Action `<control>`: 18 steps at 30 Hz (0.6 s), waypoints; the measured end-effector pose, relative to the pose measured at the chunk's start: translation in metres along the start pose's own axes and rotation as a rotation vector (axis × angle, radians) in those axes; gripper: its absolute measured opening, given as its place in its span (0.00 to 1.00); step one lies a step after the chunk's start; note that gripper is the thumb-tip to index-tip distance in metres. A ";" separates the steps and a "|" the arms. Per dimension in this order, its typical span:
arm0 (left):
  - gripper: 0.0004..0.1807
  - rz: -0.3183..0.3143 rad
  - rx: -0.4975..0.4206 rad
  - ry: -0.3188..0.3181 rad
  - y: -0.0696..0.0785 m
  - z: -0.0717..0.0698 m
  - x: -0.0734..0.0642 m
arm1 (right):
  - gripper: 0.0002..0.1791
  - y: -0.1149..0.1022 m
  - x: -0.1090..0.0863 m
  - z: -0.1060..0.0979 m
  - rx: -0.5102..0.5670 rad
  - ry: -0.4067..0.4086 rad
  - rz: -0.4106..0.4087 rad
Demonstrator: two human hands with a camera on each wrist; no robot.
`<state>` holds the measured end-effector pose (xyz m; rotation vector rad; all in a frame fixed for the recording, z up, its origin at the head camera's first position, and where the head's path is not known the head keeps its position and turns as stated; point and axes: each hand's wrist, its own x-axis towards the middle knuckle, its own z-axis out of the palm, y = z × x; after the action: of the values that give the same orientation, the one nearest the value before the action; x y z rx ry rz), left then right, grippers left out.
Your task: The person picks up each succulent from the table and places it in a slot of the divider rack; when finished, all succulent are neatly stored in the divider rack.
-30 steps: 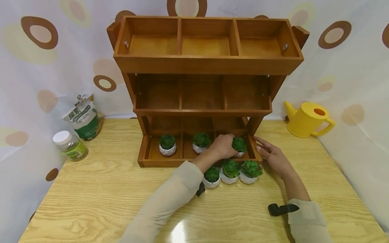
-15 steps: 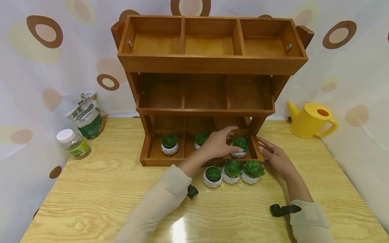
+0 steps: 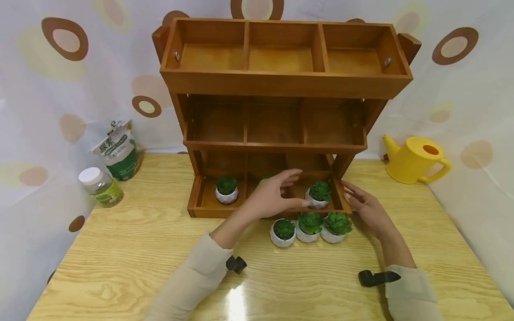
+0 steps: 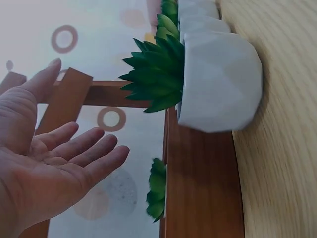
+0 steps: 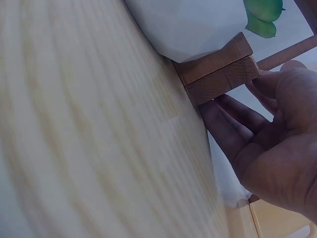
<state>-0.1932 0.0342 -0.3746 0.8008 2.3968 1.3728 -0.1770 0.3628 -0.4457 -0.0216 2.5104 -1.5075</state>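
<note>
My left hand [image 3: 270, 196], fingers apart and holding nothing, hovers over the middle of the bottom tier of a brown wooden plant shelf [image 3: 289, 87]. It partly hides the potted succulent in the middle compartment. To its right, a succulent in a white faceted pot [image 3: 318, 195] stands in the right compartment; another potted succulent [image 3: 226, 190] occupies the left one. My right hand [image 3: 367, 209] rests its fingers against the right end of the bottom tier; the right wrist view shows fingertips touching the wood [image 5: 223, 82]. Three more potted succulents, the nearest a dark green one [image 4: 218, 82], stand on the table before the shelf.
A yellow watering can [image 3: 415, 159] stands at the back right of the wooden table [image 3: 120, 258]. On the left are a white-capped jar [image 3: 101, 187] and a green-and-white bag [image 3: 119, 151] with a clip. A patterned cloth hangs behind.
My left hand has let go of the succulent in the right compartment and drawn back to the left, fingers spreading. The right hand keeps its place at the shelf's end.
</note>
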 end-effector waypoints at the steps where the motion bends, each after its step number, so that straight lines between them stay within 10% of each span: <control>1: 0.45 0.001 0.006 0.002 0.000 -0.002 -0.003 | 0.32 0.000 0.000 0.000 0.004 0.000 -0.002; 18: 0.42 -0.053 0.074 0.020 -0.013 -0.022 -0.059 | 0.32 0.000 0.000 0.000 -0.007 0.003 0.002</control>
<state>-0.1601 -0.0206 -0.3773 0.7392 2.4786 1.2850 -0.1771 0.3627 -0.4461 -0.0186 2.5171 -1.4996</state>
